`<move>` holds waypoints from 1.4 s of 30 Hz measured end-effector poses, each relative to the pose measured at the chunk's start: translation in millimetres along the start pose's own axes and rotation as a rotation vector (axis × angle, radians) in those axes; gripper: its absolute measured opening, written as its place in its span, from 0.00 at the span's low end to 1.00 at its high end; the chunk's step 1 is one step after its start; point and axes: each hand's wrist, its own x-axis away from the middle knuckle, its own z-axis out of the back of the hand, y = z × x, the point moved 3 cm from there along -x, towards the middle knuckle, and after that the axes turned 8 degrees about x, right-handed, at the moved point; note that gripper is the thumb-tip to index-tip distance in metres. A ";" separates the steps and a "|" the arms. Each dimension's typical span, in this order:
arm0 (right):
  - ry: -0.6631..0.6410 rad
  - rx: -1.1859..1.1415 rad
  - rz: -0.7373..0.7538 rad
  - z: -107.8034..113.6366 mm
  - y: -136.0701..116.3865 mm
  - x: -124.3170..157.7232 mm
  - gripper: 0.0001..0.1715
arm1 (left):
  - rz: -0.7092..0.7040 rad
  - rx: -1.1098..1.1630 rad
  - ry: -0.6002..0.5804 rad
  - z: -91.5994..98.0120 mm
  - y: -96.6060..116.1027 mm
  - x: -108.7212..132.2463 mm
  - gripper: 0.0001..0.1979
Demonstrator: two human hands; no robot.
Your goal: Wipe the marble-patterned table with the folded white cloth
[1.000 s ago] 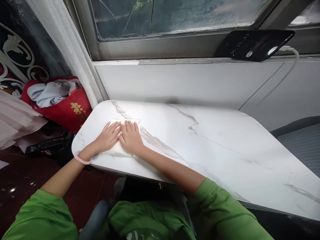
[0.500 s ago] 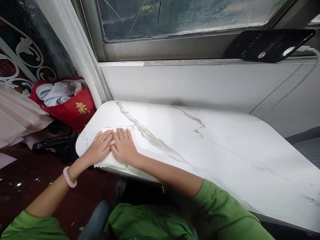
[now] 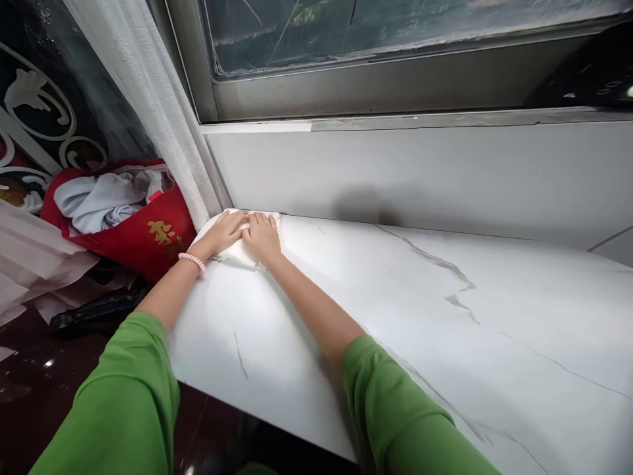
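A white cloth [image 3: 240, 256] lies spread on the white marble-patterned tabletop [image 3: 420, 303], at its far left corner by the wall. My left hand [image 3: 222, 235] rests palm down on the cloth, fingers stretched out and pointing away to the right. Close beside it, my right hand [image 3: 262, 237] also presses flat on the cloth with its fingers extended forward. The two hands almost touch at the fingertips. Part of the cloth is hidden under them. A pink coiled band [image 3: 192, 262] circles my left wrist.
Left of the table stands a red bag [image 3: 133, 241] with pale cloth inside, next to a white curtain [image 3: 148, 86]. Behind the table rises a white wall [image 3: 425, 175] under a metal-framed window [image 3: 366, 82]. A dark phone [image 3: 593, 76] leans on the sill at right.
Both hands have slid the cloth from the table's near left edge to its far left corner against the wall. My arms are stretched further forward, and the view has shifted.
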 end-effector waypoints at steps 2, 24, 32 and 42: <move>0.027 0.004 -0.014 -7.1 4.4 -16.9 0.27 | 0.001 0.000 0.015 0.6 -13.5 -15.3 0.23; -0.104 -0.067 0.263 -2.3 -71.0 48.9 0.29 | 0.237 -0.132 0.066 12.1 4.9 114.4 0.25; -0.118 -0.087 0.371 20.4 -107.7 128.1 0.30 | 0.294 -0.207 0.123 2.8 57.1 204.3 0.26; -0.184 -0.035 0.393 37.2 -121.1 157.9 0.30 | 0.277 -0.247 0.120 -2.6 86.8 234.9 0.27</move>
